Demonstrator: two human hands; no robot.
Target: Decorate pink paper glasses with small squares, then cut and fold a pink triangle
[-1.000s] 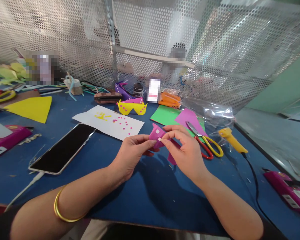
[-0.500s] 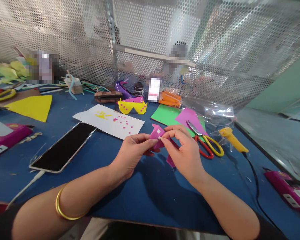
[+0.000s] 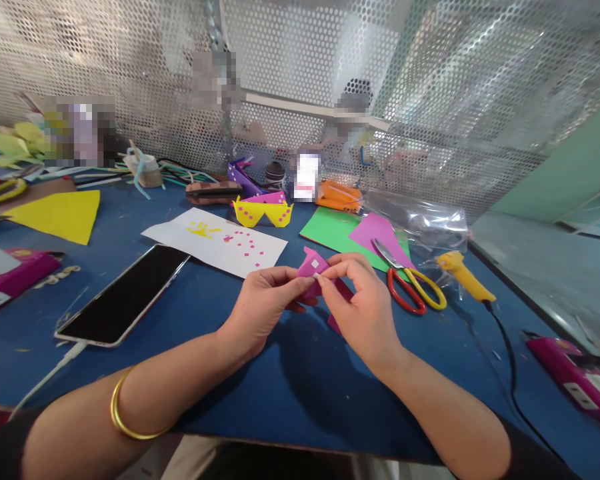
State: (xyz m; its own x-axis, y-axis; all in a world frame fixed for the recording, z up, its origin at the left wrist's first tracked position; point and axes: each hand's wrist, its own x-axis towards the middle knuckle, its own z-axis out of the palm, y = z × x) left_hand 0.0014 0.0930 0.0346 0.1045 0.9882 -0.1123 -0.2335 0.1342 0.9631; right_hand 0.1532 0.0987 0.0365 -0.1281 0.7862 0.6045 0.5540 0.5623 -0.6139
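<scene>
While the person's forearms rest low over the near edge of the blue tabletop (image 3: 260,407), both hands meet above its middle. The left hand (image 3: 263,300) grips a magenta cut-out of thin, foam-like sheet (image 3: 307,267) by its left side, thumb in front and fingers behind. The right hand (image 3: 365,300) has thumb and fingertips brought close together over the cut-out's face, at a 2nd small white square (image 3: 317,275), mostly covered. 1 small white square of flat sheet (image 3: 315,264) shows in full just above it, nearer the far edge.

The step in hand appears to be placing small squares on the cut-out. The next move calls for a light, even press, with the left hand steady and the new square lined up with its neighbour; whether it is stuck down, I cannot tell.

The cut-out is held clear of the tabletop, its face tilted up toward the person and its notched upper corner pointing to the far edge. Its long axis seems to slant from the left fingertips toward the near right corner, behind the right hand, but much is hidden.

Beyond, toward the far edge, lie a white paper sheet (image 3: 220,253) and a yellow, glasses-shaped cut-out with magenta squares (image 3: 264,214).
</scene>
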